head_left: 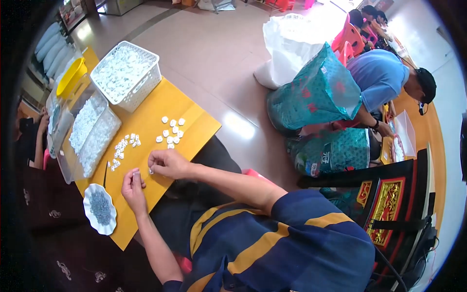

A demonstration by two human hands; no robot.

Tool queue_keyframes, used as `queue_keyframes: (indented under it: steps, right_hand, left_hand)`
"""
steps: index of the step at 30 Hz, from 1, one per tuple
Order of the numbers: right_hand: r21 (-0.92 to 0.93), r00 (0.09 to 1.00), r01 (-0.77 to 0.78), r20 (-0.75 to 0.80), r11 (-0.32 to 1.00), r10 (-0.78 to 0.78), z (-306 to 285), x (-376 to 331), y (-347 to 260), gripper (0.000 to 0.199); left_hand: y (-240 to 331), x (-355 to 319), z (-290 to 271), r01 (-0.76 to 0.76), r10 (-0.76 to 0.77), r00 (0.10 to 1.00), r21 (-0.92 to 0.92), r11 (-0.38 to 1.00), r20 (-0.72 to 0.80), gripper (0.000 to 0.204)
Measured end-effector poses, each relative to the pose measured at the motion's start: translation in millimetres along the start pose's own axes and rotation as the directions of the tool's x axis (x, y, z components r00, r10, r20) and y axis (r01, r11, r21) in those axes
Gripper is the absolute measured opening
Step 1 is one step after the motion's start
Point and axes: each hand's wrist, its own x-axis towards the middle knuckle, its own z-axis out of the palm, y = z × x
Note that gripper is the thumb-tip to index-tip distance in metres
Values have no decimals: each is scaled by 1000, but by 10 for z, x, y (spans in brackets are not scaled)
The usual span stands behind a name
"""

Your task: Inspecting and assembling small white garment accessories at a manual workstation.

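Observation:
Over the wooden table my right hand (169, 164) is closed in a pinch, with a bit of a small white piece (151, 170) showing at its fingertips. Beside it, lower left, my left hand (134, 191) is closed, thumb against fingers; what it holds, if anything, is too small to make out. Several small white plastic pieces (119, 149) lie loosely grouped beyond my hands. A second group of white plastic pieces (173, 130) is spread farther right. Near my left hand stands a scalloped white dish (111, 226) of tiny grey metal parts, with a thin dark rod (105, 174) at its edge.
A white perforated basket (141, 87) and a clear bin (108, 131), both full of white pieces, stand at the table's far left, near a yellow basin (71, 78). Teal sacks (311, 92) and a white sack (277, 53) stand on the floor, beside a person in blue (379, 73).

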Motion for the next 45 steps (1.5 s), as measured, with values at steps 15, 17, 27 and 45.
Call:
queue_keyframes:
  steps: [15,17,27,45]
  right_hand:
    - [-5,1000,21,-10,1000,-21,147,44,81,7]
    - [-66,999,0,-43,998,-3,123,57,168,7]
    - [143,971,-235,82,962,225,56,-53,-54,6]
    - [-35,969,-211,125,977,214,10,-5,45,7]
  left_hand:
    - [34,-43,-103,45,-50,997,-85,995,-54,18]
    - [62,-14,-20,58,-60,998,-135,989,-10,19]
    - [77,-134,71,-28,31,999,-77,997,38,25]
    - [137,-125,61,-81,87,980,-42,996,177,26]
